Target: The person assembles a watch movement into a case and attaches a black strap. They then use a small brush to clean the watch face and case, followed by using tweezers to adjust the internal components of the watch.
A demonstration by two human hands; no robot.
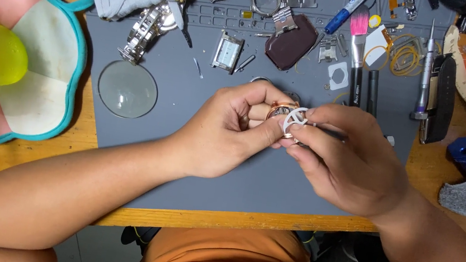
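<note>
Open grey mat [190,90] at nine o'clock of the hands, blocked farther out by round lens [127,89], crowded at twelve with pink brush [357,42], rectangular case [227,52], brown strap piece [291,41], hemmed at three by black strap [441,97]

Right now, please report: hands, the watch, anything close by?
Left hand grips watch case. Right hand presses white ring piece on it. Magnifying lens lies left on grey mat.

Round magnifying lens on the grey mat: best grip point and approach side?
Pinch the magnifying lens by its thin rim, probably from its bare near or right side. It lies flat with no handle visible, and the metal watch bracelet crowds the far edge.
</note>
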